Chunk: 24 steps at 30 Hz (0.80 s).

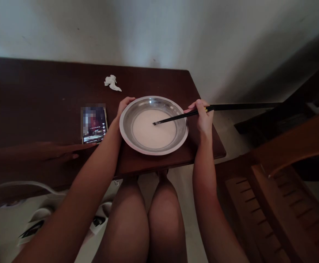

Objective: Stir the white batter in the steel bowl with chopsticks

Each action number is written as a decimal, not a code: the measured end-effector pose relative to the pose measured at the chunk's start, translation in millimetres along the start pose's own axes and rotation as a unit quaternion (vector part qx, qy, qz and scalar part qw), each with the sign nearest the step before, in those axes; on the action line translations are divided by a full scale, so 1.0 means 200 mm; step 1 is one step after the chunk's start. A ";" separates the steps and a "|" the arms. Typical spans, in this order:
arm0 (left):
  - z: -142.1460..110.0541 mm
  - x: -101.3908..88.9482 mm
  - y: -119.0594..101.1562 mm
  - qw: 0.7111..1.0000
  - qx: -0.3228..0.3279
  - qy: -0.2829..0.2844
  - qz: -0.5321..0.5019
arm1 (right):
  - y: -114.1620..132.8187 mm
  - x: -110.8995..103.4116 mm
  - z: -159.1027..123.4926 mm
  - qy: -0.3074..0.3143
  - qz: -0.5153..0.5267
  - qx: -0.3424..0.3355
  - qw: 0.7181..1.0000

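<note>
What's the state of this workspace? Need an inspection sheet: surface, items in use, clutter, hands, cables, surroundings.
Surface: dark brown table, against a pale wall.
Items in use: metal bowl near the front edge, holding a pale mixture; black chopsticks with tips in it.
Clutter: crumpled white piece, probably tissue, behind the bowl; lit phone left of it.
Hands: left hand at the bowl's left side, fingers partly hidden; right hand grips the chopsticks. Another person's hand points toward the phone; contact unclear.
Cables: white cord-like strip at lower left; identity uncertain.
Surroundings: slatted wooden chair at right.
</note>
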<state>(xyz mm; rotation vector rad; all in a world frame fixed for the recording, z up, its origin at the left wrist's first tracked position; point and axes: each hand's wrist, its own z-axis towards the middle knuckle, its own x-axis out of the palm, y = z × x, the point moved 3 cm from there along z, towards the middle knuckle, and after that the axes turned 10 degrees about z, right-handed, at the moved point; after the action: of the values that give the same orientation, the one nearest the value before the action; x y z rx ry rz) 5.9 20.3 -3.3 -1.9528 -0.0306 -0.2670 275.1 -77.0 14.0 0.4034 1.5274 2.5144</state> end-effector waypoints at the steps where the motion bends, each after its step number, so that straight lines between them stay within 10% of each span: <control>1: 0.00 0.00 0.00 1.000 -0.010 -0.008 -0.001 | -0.01 0.00 0.00 0.008 0.000 0.008 1.000; 24: 0.01 -0.02 0.02 0.999 -0.039 -0.034 -0.003 | 0.01 0.02 -0.01 0.051 0.002 0.026 0.998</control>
<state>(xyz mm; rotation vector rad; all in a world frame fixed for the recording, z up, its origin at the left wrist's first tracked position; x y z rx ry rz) 3.1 20.8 -7.3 -2.0398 -0.0717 -0.2078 271.9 -77.6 14.8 0.2887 1.6324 2.5383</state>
